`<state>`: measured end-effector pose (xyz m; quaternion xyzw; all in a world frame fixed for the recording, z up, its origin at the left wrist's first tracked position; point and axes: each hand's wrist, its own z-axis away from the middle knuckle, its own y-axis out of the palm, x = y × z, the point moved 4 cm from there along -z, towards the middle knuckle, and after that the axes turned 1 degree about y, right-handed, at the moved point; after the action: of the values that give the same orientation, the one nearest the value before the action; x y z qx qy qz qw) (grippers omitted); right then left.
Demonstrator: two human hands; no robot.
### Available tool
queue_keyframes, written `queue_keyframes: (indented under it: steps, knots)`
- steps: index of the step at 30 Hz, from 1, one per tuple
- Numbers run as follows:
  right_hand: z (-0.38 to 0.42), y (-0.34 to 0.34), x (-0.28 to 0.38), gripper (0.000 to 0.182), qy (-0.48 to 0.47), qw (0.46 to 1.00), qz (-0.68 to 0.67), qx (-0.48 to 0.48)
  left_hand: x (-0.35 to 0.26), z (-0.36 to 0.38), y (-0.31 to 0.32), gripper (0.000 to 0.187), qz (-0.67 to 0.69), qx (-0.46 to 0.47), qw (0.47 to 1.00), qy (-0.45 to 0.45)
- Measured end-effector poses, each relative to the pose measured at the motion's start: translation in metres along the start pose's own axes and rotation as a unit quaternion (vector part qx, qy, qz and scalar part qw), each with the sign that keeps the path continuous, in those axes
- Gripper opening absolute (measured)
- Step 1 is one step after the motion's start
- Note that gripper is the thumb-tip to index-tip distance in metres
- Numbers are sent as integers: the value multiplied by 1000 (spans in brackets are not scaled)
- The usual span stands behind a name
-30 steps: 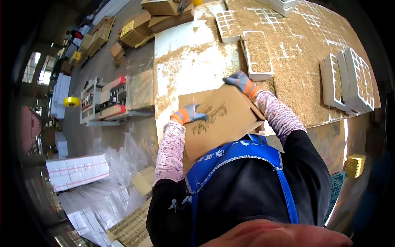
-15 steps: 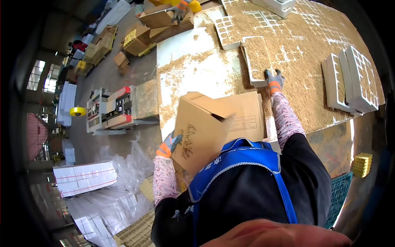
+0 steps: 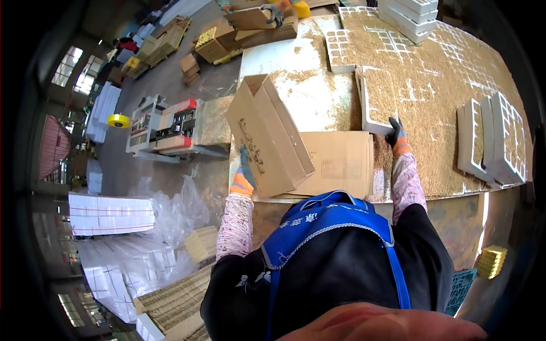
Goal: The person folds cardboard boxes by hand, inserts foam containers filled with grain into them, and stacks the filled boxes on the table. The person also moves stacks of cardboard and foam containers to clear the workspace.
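Note:
My left hand, in a grey and orange glove, presses against the left side of an opened cardboard box tilted on the table edge. Its fingers are partly hidden against the box. Flat cardboard sheets lie to the right of the box. My right hand, gloved too, touches the near right corner of a white tray filled with brown granular material. Whether its fingers close round the tray's rim is hard to see.
The table bears more filled trays and scattered brown material. Stacked white trays stand at the right, others at the back. A co-worker's gloved hand holds cardboard at the top. A taping machine stands left.
The box has turned more upright, showing its opening, and my left hand has moved up with it. My right hand remains at the tray's near corner. The whole view has shifted.

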<state>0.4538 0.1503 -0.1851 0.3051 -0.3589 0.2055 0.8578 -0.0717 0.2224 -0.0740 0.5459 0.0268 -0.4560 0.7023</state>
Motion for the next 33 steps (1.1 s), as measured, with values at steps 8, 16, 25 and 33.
queue_keyframes:
  steps: [8, 16, 25, 33]
  knots:
    - [102, -8, 17, 41, -84, 988, -23, 123, 21, 11, 64, 58, -34, 49, 998, -28]
    - [221, 67, 54, 59, -239, 940, 130, 208, 46, -14, 73, 64, -162, 35, 986, -6]
    - [250, 81, 63, 57, -253, 923, 132, 258, 51, -20, 78, 65, -104, 59, 992, -26]
    - [253, 84, 50, 55, -251, 901, 260, 240, 55, -6, 98, 62, -177, 16, 983, -39]
